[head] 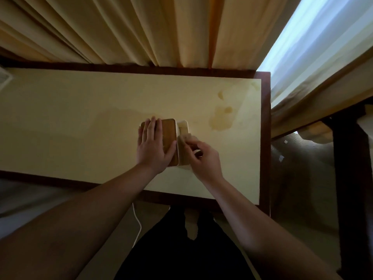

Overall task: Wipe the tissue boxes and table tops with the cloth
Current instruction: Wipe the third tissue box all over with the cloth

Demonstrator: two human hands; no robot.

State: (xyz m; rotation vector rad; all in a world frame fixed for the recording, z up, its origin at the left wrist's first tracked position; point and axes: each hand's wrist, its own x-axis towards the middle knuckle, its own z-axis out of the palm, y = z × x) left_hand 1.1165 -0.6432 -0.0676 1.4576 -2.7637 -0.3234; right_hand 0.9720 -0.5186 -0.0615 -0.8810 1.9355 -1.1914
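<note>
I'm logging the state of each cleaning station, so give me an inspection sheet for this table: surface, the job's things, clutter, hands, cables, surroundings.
Surface: cream table top with a dark wooden edge; brownish stains right of the box.
Job's things: tissue box with a brown wooden lid, near the middle; pale cloth at its right side.
Clutter: nothing seen.
Hands: left hand lies flat on the lid; right hand pinches the cloth against the box's right side.
Cables: white cable hanging below the table's near edge.
Surroundings: beige curtains behind the table; bright window to the right.
</note>
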